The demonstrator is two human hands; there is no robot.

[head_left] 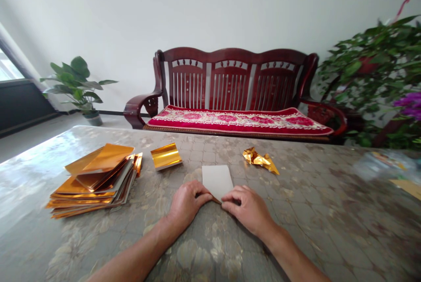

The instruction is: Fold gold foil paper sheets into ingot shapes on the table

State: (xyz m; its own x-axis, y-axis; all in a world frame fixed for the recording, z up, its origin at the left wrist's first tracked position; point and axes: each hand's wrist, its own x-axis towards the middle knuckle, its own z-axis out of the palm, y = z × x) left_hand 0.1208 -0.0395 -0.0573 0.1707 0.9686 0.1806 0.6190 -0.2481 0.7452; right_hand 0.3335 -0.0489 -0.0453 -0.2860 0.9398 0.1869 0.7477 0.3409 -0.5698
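A sheet of paper (pixel 217 177) lies on the table between my hands, its pale side up and a narrow gold-brown edge turned up along the near side. My left hand (pixel 189 199) pinches that near edge at its left end between thumb and fingers. At the right end, my right hand (pixel 244 206) pinches the same edge, thumb and fingertips together. Beyond the left hand sits a curled piece of shiny gold paper (pixel 166 155). A crumpled gold piece of foil paper (pixel 260 160) rests beyond the right hand.
A stack of gold foil sheets (pixel 95 181) is on the left of the patterned tabletop (pixel 204 251). Clear plastic wrapping (pixel 383 165) lies at the far right. Past the table stand a wooden bench (pixel 230 84) and potted plants (pixel 79 82).
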